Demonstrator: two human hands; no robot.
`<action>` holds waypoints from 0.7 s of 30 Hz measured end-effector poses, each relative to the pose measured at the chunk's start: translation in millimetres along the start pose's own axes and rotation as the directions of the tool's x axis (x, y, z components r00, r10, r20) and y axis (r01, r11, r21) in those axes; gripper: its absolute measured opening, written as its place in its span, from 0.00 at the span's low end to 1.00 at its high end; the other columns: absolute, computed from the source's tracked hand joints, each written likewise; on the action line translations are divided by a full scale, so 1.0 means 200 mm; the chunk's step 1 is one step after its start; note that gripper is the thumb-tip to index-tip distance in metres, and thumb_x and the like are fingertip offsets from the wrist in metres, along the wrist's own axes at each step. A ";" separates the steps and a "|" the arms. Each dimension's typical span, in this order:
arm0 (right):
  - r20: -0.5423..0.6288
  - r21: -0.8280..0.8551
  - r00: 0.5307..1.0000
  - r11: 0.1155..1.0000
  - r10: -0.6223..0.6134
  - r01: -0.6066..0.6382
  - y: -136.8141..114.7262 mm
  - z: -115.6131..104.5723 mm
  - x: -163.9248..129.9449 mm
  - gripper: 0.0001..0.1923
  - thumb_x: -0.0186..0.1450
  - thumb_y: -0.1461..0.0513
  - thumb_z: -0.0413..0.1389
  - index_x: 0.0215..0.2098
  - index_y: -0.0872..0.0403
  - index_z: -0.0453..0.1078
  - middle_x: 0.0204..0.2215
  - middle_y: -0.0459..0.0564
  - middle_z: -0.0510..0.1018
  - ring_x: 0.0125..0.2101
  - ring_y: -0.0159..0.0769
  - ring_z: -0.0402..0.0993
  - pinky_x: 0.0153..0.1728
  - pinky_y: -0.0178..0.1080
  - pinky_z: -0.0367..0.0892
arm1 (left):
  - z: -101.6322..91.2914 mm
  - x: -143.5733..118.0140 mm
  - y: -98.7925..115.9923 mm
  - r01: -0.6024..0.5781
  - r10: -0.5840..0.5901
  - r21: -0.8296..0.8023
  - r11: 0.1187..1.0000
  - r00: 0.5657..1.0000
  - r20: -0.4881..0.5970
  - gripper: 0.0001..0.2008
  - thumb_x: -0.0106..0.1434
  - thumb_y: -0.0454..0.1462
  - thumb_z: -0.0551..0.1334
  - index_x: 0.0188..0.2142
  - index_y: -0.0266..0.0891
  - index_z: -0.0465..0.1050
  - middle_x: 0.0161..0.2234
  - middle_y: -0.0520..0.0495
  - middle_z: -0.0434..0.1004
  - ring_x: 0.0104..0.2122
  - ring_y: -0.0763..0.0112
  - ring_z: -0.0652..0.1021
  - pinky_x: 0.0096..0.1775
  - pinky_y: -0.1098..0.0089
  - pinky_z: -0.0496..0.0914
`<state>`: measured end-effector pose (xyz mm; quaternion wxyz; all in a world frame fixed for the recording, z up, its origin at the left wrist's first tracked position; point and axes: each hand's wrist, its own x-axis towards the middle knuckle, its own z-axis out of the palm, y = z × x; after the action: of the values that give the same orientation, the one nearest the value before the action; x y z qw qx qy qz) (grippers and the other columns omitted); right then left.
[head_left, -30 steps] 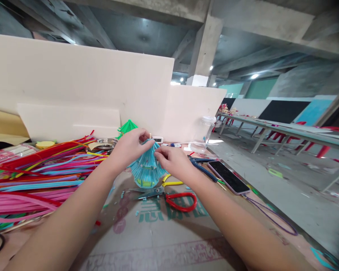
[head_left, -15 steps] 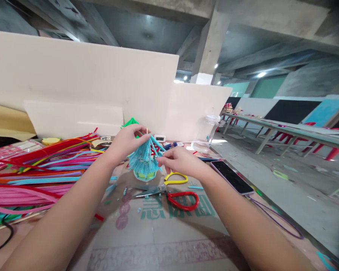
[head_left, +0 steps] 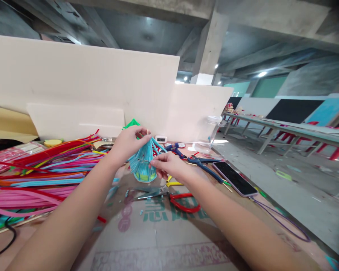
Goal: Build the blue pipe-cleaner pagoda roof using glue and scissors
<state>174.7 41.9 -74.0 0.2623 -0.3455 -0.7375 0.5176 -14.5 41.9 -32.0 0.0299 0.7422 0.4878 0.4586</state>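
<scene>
A light-blue tiered craft (head_left: 142,160), made of pipe cleaners fanning down like a pagoda roof, stands on the cardboard with a yellow-green base. My left hand (head_left: 134,141) pinches its top, beside a small stick end. My right hand (head_left: 166,165) is closed at the craft's right side, thumb and forefinger pinched on a blue pipe cleaner; the exact grip is partly hidden. Below my right hand lie scissors (head_left: 154,193) with one yellow and one red handle, partly covered by the hand and forearm.
Bundles of coloured pipe cleaners (head_left: 36,194) cover the left side. To the right lie blue-handled pliers (head_left: 207,167), a glue gun (head_left: 175,149) and a phone (head_left: 234,177) with a cord. Behind stand a clear jar (head_left: 211,130), a small white timer (head_left: 161,139) and white boards (head_left: 101,82).
My right hand has moved left and slightly down, closer against the craft's side, covering more of the yellow scissor handle. My left hand keeps its pinch at the top.
</scene>
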 end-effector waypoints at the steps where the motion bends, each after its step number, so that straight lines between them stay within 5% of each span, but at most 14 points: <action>1: 0.006 0.029 1.000 1.000 0.006 -0.006 0.00 0.01 0.00 0.10 0.64 0.59 0.54 0.29 0.56 0.71 0.12 0.40 0.70 0.11 0.26 0.59 0.14 0.30 0.57 | 0.00 0.00 0.00 0.001 -0.001 0.000 1.000 1.000 0.000 0.11 0.61 0.43 0.60 0.37 0.39 0.75 0.36 0.47 0.79 0.37 0.64 0.78 0.39 0.66 0.70; 10: -0.094 -0.114 0.994 0.993 -0.047 0.036 0.05 0.03 0.03 0.12 0.66 0.60 0.54 0.25 0.55 0.67 0.11 0.40 0.70 0.11 0.24 0.60 0.13 0.27 0.55 | 0.01 -0.01 0.00 -0.007 0.007 0.011 1.000 1.000 -0.008 0.12 0.62 0.44 0.59 0.37 0.39 0.75 0.37 0.47 0.78 0.38 0.63 0.77 0.41 0.65 0.70; 21: -0.048 0.251 0.996 0.966 0.070 -0.056 0.04 0.06 0.02 0.18 0.68 0.52 0.50 0.28 0.56 0.67 0.11 0.41 0.70 0.09 0.25 0.58 0.11 0.28 0.52 | 0.01 -0.01 0.02 -0.013 0.013 0.038 0.999 1.000 -0.011 0.15 0.62 0.47 0.59 0.38 0.38 0.75 0.37 0.46 0.78 0.38 0.62 0.78 0.41 0.64 0.70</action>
<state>165.0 40.9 -84.2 0.3078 -0.3475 -0.6477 0.6041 -10.9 39.3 -32.4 0.0102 0.7433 0.4917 0.4534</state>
